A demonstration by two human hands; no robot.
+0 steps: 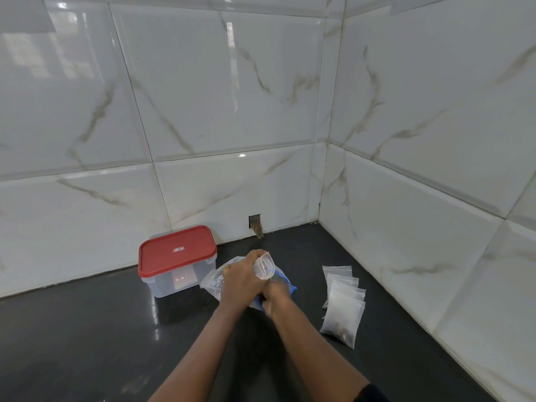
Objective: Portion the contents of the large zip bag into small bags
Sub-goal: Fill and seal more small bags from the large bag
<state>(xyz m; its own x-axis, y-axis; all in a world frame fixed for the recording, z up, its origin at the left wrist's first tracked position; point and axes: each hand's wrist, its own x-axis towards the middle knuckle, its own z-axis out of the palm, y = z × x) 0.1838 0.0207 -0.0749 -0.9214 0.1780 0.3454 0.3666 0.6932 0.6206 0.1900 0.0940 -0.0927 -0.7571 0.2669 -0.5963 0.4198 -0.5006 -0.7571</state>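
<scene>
left hand (242, 278) grips small clear plastic bag (265, 266), mouth open | right hand (277, 294) blurred at large clear blue-zipped bag (211, 281), grip unclear | both over black counter (87, 343)

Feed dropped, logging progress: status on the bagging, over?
Left grip holds small bag, mouth open. Right grip at large zip bag, blurred. Row of small bags lies right, clear of hands.

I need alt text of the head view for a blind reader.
The left hand holds a small bag open at the large zip bag; the blurred right hand is beside it. A red-lidded box stands left, a row of small bags lies right.
</scene>
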